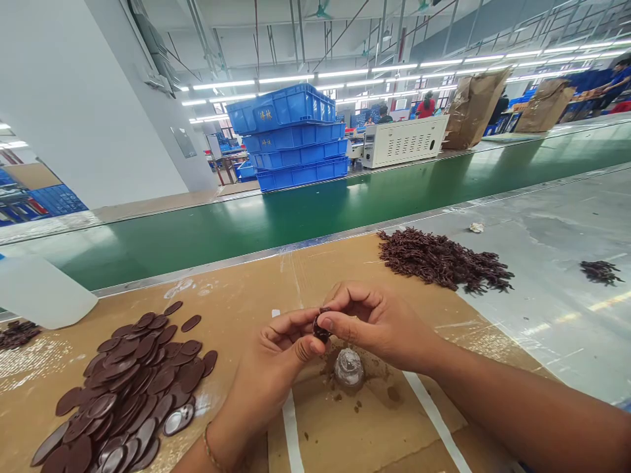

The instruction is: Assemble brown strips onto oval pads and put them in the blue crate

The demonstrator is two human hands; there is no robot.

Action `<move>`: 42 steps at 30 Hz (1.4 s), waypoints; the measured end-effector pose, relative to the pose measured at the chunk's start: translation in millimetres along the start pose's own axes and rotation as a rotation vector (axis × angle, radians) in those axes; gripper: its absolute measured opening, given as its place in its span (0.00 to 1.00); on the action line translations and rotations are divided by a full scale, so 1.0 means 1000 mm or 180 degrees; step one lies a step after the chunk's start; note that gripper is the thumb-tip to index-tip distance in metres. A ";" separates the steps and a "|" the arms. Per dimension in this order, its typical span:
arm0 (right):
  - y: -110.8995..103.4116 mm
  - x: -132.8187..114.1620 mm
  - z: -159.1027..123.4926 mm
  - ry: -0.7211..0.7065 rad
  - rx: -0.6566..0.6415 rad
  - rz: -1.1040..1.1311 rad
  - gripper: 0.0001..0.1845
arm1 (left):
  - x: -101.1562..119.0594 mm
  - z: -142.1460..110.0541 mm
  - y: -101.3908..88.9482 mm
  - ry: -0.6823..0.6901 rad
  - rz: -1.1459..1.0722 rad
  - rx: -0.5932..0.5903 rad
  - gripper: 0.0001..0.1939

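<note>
Via head cam I am seeing both hands approx. in the centre, over the cardboard (246, 295). The L hand (279, 358) is pinching a small dark piece (321, 332) betw. thumb and fingertips, from its left side; the R hand (379, 325) is pinching the same piece from the right, w/ thumb and index finger. So the piece is sitting betw. the two hands, touching the fingertips of both, raised above the cardboard. The fingers are hiding part of it, so its exact shape I am not able to tell. Lower, slightly to the right, a clear cup (349, 368) is standing, w/ dark spots (393, 394) nearby.

To the left of the L hand, brown oval discs (142, 387) are lying in a heap; beyond the R hand, a pile of thin dark strips (438, 257) is resting partly on the cardboard, partly on the grey table (552, 302).

Re: writing, the blue bins (296, 176), stacked behind the green belt (211, 233), are carrying yellowish characters, Chinese-looking, but I am not managing to read them for sure. The white box (404, 142) next to the bins is showing a panel on its end, too small for reading.
</note>
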State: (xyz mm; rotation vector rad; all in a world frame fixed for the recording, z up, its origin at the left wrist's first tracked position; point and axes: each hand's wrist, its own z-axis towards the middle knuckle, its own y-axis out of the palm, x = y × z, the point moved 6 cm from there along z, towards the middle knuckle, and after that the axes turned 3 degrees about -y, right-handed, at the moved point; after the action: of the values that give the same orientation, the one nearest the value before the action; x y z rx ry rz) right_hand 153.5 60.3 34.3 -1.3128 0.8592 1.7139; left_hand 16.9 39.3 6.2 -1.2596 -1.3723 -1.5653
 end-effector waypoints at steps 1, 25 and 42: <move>0.000 0.000 0.000 -0.0005 0.0009 0.0002 0.14 | 0.000 0.000 0.000 0.0007 0.0020 -0.0006 0.14; 0.002 0.000 0.000 -0.0002 -0.0035 0.0129 0.19 | -0.003 0.000 -0.002 -0.0021 0.0161 -0.0017 0.14; 0.000 0.002 0.000 0.0103 0.0031 0.0052 0.18 | -0.002 0.002 -0.002 -0.0061 0.0218 0.0095 0.16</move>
State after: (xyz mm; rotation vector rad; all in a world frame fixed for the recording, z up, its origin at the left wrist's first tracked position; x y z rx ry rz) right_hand 153.2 60.4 32.7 -1.3338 0.8978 1.7033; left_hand 15.7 41.5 3.5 -1.2931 -1.3457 -1.4847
